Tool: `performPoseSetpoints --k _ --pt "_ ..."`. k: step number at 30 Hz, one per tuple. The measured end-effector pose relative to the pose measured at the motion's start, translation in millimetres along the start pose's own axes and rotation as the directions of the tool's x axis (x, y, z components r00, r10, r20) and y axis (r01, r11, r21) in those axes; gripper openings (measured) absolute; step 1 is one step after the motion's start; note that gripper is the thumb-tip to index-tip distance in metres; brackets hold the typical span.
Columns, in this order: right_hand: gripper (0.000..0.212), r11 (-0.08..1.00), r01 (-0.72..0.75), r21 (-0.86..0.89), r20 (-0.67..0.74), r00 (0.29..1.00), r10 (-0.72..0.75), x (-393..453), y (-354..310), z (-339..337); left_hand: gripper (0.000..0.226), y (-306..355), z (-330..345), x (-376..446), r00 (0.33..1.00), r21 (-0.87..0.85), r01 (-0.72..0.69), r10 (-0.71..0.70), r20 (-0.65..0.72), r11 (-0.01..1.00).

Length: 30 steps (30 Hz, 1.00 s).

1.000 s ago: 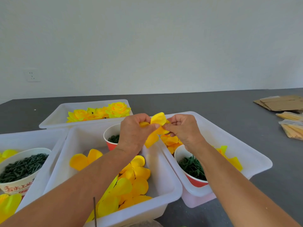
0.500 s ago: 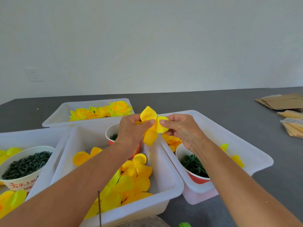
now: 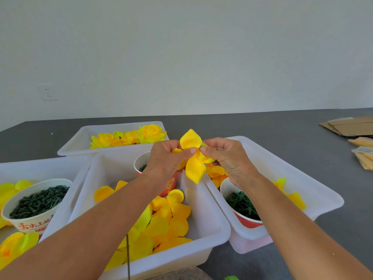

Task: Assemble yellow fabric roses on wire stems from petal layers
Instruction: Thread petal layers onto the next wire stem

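A yellow fabric petal layer (image 3: 193, 156) is held in the air above the white trays, one petal pointing up and one hanging down. My left hand (image 3: 165, 158) pinches its left side with thumb and fingers. My right hand (image 3: 226, 156) pinches its right side. A thin dark wire stem (image 3: 128, 257) runs down below my left forearm; its upper end is hidden. Loose yellow petal layers (image 3: 167, 221) lie in the middle tray (image 3: 203, 247). Finished yellow roses (image 3: 129, 136) lie in the far tray (image 3: 76, 142).
A red paper cup (image 3: 169, 184) of dark green parts stands in the middle tray. Another red cup (image 3: 242, 207) of green leaves sits in the right tray (image 3: 314, 188) with petals. A white bowl (image 3: 36, 203) of dark pieces is in the left tray. Cardboard (image 3: 351, 126) and plastic bags (image 3: 363, 156) lie far right.
Both hands have kept hold of the petal layer and turned it, so that one petal now stands up and another hangs lower. The hands stayed in about the same place.
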State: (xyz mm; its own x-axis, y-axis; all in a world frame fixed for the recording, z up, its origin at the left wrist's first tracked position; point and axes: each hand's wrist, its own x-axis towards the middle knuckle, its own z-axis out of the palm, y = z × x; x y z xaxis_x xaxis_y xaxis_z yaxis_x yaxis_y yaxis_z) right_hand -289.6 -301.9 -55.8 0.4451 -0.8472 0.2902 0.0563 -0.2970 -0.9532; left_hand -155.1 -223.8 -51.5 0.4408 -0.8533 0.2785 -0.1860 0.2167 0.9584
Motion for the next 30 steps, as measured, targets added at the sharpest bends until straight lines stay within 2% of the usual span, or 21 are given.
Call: performPoseSetpoints --k 2,4,7,9,12,13,15,17,18,20,22,24,26,28,30 --pt "0.003 0.997 0.052 -0.065 0.012 0.999 -0.051 -1 -1 2 0.007 -1 0 -1 1.0 0.009 -0.001 0.001 -0.013 1.0" --pt "0.014 0.986 0.072 -0.148 -0.024 0.997 -0.077 0 0 3 0.007 -2 -1 0 1.0 0.0 0.009 -0.009 -0.004 1.0" --pt "0.029 0.967 0.09 -0.236 -0.081 0.99 -0.112 3 3 4 0.009 -1 -1 0 0.995 0.006 0.04 -0.041 0.091 0.999" --pt "0.029 0.933 0.143 -0.331 -0.133 0.972 -0.196 4 7 3 0.014 -3 0 -1 0.991 0.015 0.057 -0.058 0.124 0.998" --pt "0.013 0.772 0.281 -0.57 -0.187 0.87 -0.455 2 11 3 0.003 -4 0 -3 0.997 0.023 0.066 -0.067 0.024 0.998" --pt "0.011 0.714 0.321 -0.622 -0.179 0.83 -0.529 2 11 2 0.008 -5 0 -2 0.998 0.05 0.054 -0.053 -0.019 0.997" --pt "0.008 0.667 0.39 -0.635 -0.13 0.798 -0.589 1 10 3 0.014 -6 -1 -1 0.994 0.167 0.006 0.013 -0.111 0.986" --pt "0.007 0.798 0.382 -0.466 -0.095 0.875 -0.475 0 7 5 0.011 -5 -3 -1 0.984 0.249 -0.033 0.075 -0.159 0.968" --pt "0.008 0.871 0.327 -0.367 -0.082 0.921 -0.381 0 4 6 0.009 -5 -3 0 0.987 0.243 -0.043 0.08 -0.141 0.969" --pt "0.008 0.945 0.232 -0.231 -0.061 0.966 -0.252 1 1 6 0.013 -4 -1 -1 0.997 0.163 -0.049 0.058 -0.052 0.985" --pt "0.009 0.961 0.217 -0.169 -0.016 0.975 -0.223 -1 0 6 0.017 -2 3 -4 1.0 0.034 0.007 -0.007 0.013 0.999" --pt "0.007 0.958 0.236 -0.161 0.047 0.972 -0.231 -5 -2 6 0.009 3 4 -5 0.991 -0.166 0.133 -0.131 0.024 0.977" --pt "0.006 0.955 0.249 -0.162 0.135 0.964 -0.228 -9 -3 7 0.025 5 2 0 0.963 -0.301 0.264 -0.266 0.037 0.916" --pt "0.017 0.955 0.247 -0.166 0.213 0.954 -0.21 -12 -4 9 0.043 5 0 5 0.938 -0.323 0.334 -0.346 0.02 0.886" --pt "0.021 0.959 0.237 -0.154 0.225 0.954 -0.199 -12 -4 9 0.042 2 -3 6 0.926 -0.284 0.343 -0.373 -0.054 0.895"
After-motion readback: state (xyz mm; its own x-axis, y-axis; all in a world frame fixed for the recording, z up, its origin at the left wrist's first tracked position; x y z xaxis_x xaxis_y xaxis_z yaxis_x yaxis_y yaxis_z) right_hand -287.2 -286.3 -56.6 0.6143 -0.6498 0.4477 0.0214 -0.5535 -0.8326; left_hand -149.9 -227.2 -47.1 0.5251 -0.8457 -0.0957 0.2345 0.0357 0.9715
